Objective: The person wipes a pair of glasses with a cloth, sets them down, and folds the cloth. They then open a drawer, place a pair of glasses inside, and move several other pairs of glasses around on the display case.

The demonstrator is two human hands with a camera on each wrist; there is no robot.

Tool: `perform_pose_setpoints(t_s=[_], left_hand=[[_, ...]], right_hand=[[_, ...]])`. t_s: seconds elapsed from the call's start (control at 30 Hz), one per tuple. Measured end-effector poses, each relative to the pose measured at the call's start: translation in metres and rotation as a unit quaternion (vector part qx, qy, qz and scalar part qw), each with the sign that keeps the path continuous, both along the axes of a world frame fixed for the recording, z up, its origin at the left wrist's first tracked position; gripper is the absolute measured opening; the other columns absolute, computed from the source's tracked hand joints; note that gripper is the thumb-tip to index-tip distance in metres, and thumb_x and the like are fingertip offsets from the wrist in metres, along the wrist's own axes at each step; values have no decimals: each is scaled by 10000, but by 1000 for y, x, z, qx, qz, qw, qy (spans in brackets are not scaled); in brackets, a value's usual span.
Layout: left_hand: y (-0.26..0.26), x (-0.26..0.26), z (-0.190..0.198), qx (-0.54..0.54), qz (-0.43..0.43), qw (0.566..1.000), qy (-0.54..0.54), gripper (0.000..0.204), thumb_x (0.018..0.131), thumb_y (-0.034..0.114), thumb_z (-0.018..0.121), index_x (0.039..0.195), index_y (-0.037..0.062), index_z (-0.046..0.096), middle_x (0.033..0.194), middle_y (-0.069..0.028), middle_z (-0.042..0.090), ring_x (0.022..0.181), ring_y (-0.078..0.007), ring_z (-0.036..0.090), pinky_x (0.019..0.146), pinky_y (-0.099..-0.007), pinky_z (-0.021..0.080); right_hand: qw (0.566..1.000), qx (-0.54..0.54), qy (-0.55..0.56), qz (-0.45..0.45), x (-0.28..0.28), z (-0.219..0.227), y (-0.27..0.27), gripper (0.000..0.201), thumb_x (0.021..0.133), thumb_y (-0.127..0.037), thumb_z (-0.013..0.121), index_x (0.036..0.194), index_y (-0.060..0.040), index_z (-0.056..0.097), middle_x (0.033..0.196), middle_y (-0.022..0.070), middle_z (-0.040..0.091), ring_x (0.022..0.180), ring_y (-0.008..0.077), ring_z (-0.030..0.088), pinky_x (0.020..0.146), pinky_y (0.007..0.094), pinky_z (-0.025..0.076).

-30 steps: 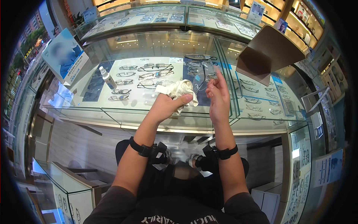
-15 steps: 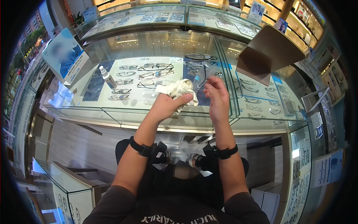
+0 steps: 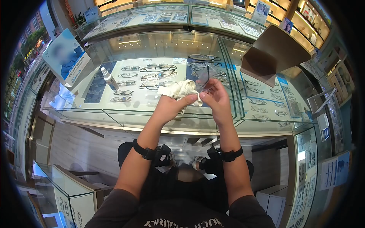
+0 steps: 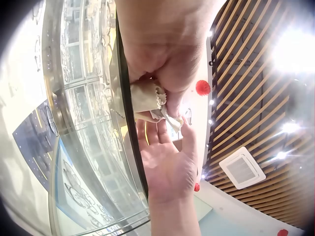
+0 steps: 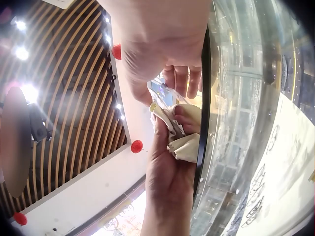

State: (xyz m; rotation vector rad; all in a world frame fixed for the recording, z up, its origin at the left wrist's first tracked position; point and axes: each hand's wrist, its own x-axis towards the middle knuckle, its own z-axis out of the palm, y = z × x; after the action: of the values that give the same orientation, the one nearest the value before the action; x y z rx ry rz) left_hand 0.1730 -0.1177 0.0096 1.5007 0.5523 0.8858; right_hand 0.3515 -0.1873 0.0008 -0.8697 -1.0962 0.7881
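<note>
A bunched cream cleaning cloth [image 3: 178, 90] with a zigzag-cut edge is gripped in my left hand [image 3: 169, 107], thumb laid along it. From its far right side sticks up a clear, lens-like piece with a dark strip [image 3: 207, 74], apparently part of a pair of glasses; the cloth hides the rest. My right hand [image 3: 217, 98] pinches at the cloth's right edge, its thumb tip close to the left thumb. In the right wrist view the right thumb meets a corner of the cloth [image 5: 186, 147], and the other fingers [image 5: 181, 78] curl beyond the clear piece.
Beneath the hands is a glass display case [image 3: 152, 40] with rows of eyeglasses inside. A white spray bottle [image 3: 109, 79] stands on it at left, near a poster stand [image 3: 68, 57]. A brown angled stand [image 3: 273, 55] is at right.
My right hand has come left and down from beside the clear piece, its raised fingers curling in to the cloth's edge. The left hand keeps its place and its hold on the cloth.
</note>
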Motion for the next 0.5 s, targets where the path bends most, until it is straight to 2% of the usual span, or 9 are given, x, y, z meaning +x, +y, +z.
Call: perform_pose_setpoints(t_s=[0.23, 0.5], left_hand=[[-3, 0, 3, -13, 3, 1000, 0, 388, 907, 221, 804, 1226, 34, 688, 996, 10, 707, 858, -69, 604, 743, -253, 492], [1, 1, -3, 11, 1, 1000, 6, 401, 909, 221, 802, 1248, 43, 682, 993, 13, 703, 846, -63, 595, 726, -243, 482]], right_hand=[[999, -41, -17, 10, 1, -4, 2, 483, 887, -177, 800, 1287, 28, 621, 1215, 57, 654, 1060, 136, 593, 966, 316, 475], [998, -65, -16, 13, -2, 2, -3, 417, 919, -176, 771, 1262, 26, 645, 1152, 55, 685, 1042, 141, 638, 912, 297, 521]])
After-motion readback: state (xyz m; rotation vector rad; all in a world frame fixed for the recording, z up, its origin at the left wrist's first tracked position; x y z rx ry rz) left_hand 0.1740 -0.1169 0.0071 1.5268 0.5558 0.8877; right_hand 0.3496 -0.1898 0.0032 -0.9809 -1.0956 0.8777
